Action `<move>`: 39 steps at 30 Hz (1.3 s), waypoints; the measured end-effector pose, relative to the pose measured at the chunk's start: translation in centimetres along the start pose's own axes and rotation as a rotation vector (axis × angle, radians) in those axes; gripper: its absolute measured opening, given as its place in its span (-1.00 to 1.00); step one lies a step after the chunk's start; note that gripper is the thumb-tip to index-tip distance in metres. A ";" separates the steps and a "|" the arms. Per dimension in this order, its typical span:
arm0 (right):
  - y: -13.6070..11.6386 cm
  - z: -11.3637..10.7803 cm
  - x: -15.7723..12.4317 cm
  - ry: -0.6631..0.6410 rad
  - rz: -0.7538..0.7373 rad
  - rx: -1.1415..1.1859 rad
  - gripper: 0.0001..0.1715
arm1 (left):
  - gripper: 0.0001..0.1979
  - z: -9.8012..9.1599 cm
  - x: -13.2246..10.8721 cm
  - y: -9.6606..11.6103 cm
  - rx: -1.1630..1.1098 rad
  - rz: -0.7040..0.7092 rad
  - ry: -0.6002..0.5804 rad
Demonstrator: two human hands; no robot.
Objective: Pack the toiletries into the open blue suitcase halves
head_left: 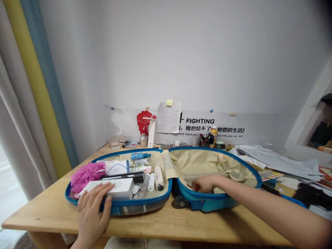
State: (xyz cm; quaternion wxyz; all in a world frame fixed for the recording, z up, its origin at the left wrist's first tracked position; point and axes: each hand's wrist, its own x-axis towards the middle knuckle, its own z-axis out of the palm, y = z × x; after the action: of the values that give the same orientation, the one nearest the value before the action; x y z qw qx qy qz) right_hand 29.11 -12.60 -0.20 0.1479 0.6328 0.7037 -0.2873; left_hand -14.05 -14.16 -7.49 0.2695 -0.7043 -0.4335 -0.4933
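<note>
A blue suitcase (pixel 207 204) lies open on a wooden table (pixel 52 211), both halves lined in beige. My left hand (pixel 93 209) rests flat on the front rim of the left half, fingers spread over a white box (pixel 116 188). That half holds a pink bath sponge (pixel 86 174), a black tube (pixel 129 177), and several small bottles and tubes (pixel 153 178). My right hand (pixel 204 183) reaches into the right half, fingers curled on the beige lining (pixel 204 164) near the front rim.
Along the wall stand bottles, jars and a white charger (pixel 151 133), under a pinned paper sheet (pixel 169 117) and a "FIGHTING" banner. Loose papers (pixel 280 160) pile up at the right. Curtains (pixel 31 103) hang at the left.
</note>
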 end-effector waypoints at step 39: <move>-1.0 -4.1 -2.5 0.451 -0.127 0.541 -0.39 | -0.68 1.7 1.3 8.6 -0.140 0.349 -0.137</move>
State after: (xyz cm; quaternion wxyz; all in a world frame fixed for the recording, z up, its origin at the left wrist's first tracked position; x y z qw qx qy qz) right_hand 29.20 -12.24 4.67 -0.2021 0.6516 0.6550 -0.3248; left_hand -5.57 -16.42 -6.53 0.2711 -0.8177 -0.2869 -0.4189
